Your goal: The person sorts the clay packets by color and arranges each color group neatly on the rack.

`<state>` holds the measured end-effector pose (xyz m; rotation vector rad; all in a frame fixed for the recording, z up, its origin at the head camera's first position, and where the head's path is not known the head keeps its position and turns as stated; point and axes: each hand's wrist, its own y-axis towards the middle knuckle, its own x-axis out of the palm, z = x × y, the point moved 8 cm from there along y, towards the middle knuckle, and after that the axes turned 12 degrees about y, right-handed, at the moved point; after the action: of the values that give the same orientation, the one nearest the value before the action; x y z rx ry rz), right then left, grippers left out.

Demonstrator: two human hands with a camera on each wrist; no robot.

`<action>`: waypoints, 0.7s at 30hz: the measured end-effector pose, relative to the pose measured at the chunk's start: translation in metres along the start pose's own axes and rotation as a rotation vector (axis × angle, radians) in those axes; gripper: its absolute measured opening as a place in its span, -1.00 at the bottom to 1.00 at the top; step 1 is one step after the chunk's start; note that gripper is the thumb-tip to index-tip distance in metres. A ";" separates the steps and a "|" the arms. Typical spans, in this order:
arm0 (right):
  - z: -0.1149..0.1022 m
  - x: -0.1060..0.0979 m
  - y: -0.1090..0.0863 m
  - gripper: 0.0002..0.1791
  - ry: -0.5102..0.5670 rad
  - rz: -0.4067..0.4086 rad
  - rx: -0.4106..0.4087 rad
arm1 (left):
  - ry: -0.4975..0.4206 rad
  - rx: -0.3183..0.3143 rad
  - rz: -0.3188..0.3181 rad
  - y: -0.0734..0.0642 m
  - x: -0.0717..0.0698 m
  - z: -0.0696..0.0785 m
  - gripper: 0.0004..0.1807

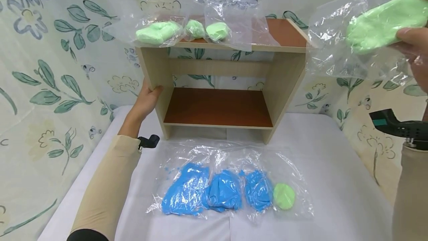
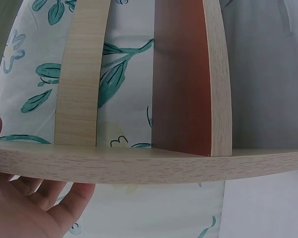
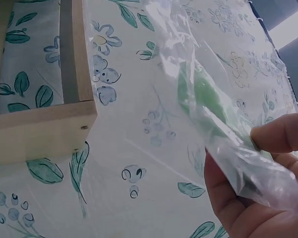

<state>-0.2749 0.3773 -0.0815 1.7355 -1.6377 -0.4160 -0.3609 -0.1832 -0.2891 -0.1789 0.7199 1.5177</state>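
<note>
My left hand (image 1: 144,101) holds the left side panel of a small wooden shelf (image 1: 219,108); in the left wrist view the thumb lies on one side of the panel edge and the fingers (image 2: 72,206) on the other. At the upper right, my right hand (image 1: 416,44) pinches a clear plastic bag with a flattened light-green clay-like lump (image 1: 378,25) inside, raised beside the shelf. The right wrist view shows this bag (image 3: 208,104) edge-on between thumb and fingers. On the shelf's top lie bagged green lumps (image 1: 157,32), (image 1: 217,31).
In front of the shelf, clear bags with blue lumps (image 1: 187,189) and a round green lump (image 1: 284,196) lie in a row on the white-covered table (image 1: 321,151). Floral-patterned cloth (image 1: 67,66) hangs behind and at both sides. Each wrist wears a black camera mount (image 1: 401,127).
</note>
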 end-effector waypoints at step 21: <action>0.033 0.122 0.031 -0.37 0.081 -0.031 0.265 | -0.003 -0.004 0.008 0.001 -0.001 -0.001 -0.31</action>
<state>-0.3018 0.2529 -0.0558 1.9461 -1.6694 -0.1445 -0.3616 -0.1845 -0.2892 -0.1767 0.7155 1.5269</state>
